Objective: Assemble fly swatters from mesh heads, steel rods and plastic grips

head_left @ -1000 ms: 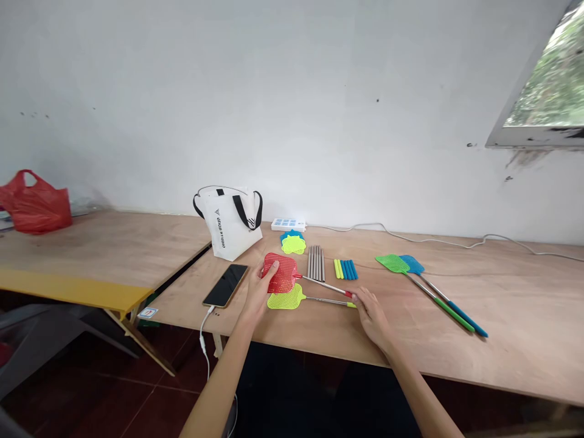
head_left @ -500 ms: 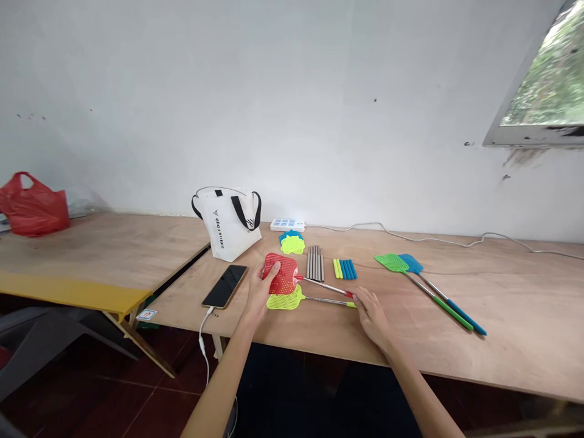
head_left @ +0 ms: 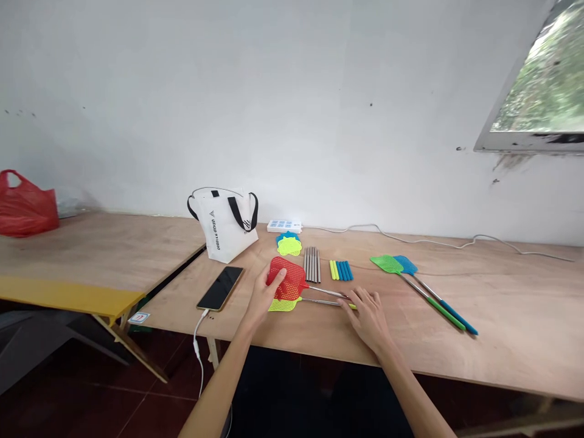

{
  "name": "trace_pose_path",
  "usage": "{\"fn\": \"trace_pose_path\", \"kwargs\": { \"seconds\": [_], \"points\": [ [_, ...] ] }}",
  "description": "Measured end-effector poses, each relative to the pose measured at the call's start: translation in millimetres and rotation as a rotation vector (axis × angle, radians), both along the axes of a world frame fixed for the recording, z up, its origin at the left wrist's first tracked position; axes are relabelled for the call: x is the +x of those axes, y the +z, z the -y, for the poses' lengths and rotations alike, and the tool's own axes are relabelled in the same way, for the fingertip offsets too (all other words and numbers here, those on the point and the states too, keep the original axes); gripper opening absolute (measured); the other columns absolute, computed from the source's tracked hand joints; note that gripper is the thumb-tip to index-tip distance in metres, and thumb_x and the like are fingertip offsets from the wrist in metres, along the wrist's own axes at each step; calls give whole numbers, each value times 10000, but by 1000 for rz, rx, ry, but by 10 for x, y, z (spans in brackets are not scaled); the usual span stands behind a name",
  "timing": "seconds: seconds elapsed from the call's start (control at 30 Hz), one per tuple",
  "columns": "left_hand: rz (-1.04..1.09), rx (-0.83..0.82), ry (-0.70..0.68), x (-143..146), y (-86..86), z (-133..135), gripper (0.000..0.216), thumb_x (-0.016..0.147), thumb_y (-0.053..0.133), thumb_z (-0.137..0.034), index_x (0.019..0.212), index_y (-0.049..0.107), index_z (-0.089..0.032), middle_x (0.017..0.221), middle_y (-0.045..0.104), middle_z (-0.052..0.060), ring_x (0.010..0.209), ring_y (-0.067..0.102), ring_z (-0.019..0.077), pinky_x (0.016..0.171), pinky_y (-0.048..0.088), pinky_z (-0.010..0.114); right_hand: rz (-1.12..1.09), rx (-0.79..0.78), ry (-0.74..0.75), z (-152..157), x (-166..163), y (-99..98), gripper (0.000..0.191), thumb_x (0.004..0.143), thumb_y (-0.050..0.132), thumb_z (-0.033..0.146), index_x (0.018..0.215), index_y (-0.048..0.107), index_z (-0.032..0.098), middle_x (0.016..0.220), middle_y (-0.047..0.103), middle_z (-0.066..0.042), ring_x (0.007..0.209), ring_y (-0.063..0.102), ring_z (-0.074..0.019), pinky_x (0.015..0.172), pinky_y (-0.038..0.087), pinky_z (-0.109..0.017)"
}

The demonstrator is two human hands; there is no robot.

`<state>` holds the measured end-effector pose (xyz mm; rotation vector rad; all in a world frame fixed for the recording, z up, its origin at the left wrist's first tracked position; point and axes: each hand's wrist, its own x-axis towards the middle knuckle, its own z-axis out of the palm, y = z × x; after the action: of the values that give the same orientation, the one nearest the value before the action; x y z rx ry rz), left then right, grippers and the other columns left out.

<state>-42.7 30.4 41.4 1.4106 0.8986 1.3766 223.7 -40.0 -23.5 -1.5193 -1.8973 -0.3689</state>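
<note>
My left hand (head_left: 264, 296) grips the mesh head of a red fly swatter (head_left: 288, 281), thumb on top, lifting it a little over a yellow fly swatter (head_left: 281, 305) lying flat on the wooden table (head_left: 502, 328). The red swatter's thin metal shaft runs right to its handle end, where my right hand (head_left: 368, 313) rests with fingers curled over the ends of both swatters. Whether the right hand pinches one handle or both is hidden by the fingers.
A green swatter (head_left: 387, 264) and a blue swatter (head_left: 406, 265) lie to the right. Metal rods (head_left: 312, 264), coloured handles (head_left: 341, 270), spare mesh heads (head_left: 289, 245), a power strip (head_left: 284, 226), a white tote bag (head_left: 225, 224), a charging phone (head_left: 220, 288) and a red plastic bag (head_left: 25, 204) are around.
The red swatter's head has shifted slightly right and nearer, now covering more of the yellow head. My right hand has closed further over the handle ends. The camera has turned slightly.
</note>
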Motion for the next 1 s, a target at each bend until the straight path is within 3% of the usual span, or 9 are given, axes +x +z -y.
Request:
{"fn": "trace_pose_path", "kwargs": {
  "seconds": [0.17, 0.3, 0.43, 0.6, 0.77, 1.0],
  "points": [
    [-9, -131, -156, 169, -141, 39, 445, 824, 745, -522, 1087, 666, -172, 1095, 740, 98, 981, 715, 233, 824, 584, 317, 29, -33, 42, 26, -36, -6, 362, 1075, 387, 438, 1095, 692, 243, 902, 649, -45, 841, 625, -182, 761, 409, -292],
    [-28, -235, -139, 161, -171, 27, 450, 717, 835, -476, 980, 688, -141, 1004, 759, 120, 905, 731, 261, 778, 595, 342, 61, -39, 109, 54, -56, -18, 365, 1093, 339, 365, 1159, 682, 259, 917, 654, -40, 826, 636, -159, 697, 399, -262],
    [-56, -263, -158, 142, -151, 34, 431, 740, 821, -483, 965, 701, -136, 978, 767, 121, 857, 738, 254, 744, 598, 339, 80, 2, 129, 64, -111, -19, 338, 1084, 386, 379, 1120, 701, 261, 888, 670, -31, 787, 640, -144, 616, 343, -261],
    [-207, -128, -145, 231, -196, 104, 386, 795, 761, -531, 875, 713, -156, 874, 763, 80, 797, 720, 231, 707, 584, 318, 99, 18, 184, 59, -100, -13, 373, 1092, 359, 310, 958, 697, 223, 789, 675, -16, 705, 637, -123, 569, 287, -274],
    [-316, 69, -218, 262, -221, 177, 328, 847, 714, -511, 899, 709, -187, 888, 750, 46, 836, 693, 203, 772, 565, 295, 80, 6, 257, 54, -62, -39, 367, 1081, 341, 233, 953, 685, 216, 846, 727, -29, 690, 652, -121, 573, 306, -263],
    [-260, -14, -179, 179, -197, 103, 395, 814, 743, -548, 801, 689, -156, 781, 728, 48, 733, 680, 192, 655, 548, 275, 52, -5, 230, 43, -137, -52, 367, 1089, 368, 348, 1022, 714, 247, 876, 740, -33, 739, 683, -135, 623, 387, -239]
  ]
}}
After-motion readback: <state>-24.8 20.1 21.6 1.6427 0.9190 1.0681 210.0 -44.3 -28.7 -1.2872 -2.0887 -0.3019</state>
